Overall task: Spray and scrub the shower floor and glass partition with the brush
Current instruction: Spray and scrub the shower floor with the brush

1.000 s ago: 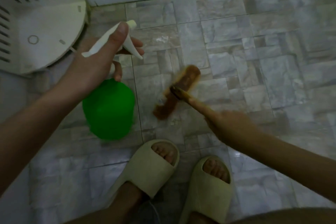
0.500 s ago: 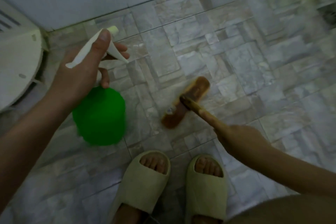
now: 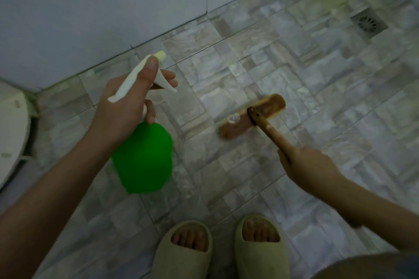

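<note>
A: Start big. What is the room giving us?

B: A stone-patterned tiled shower floor [image 3: 260, 70], dim and glossy, running up to a plain pale wall [image 3: 90, 7]. A square drain [image 3: 368, 23] sits far off at the upper right, and a white fixture [image 3: 11, 133] curves in at the left edge. No glass partition is in view, so I judge that part not yet started.

A: And the person?

B: Standing in two pale slippers [image 3: 184, 253], bare toes showing. The left hand [image 3: 127, 108] is wrapped round the neck of the green spray bottle [image 3: 145, 158], thumb along the white head, fingers at the trigger, nozzle aimed at the floor. The right hand [image 3: 308, 167] is closed on the wooden handle of the brush [image 3: 251, 115], whose head rests on the tiles ahead of the feet.

A: What might go wrong?

B: The floor looks wet, so pushing hard on the brush could cost footing in loose slippers. Spraying while scrubbing could also throw mist toward the toes, or miss the patch under the bristles.
</note>
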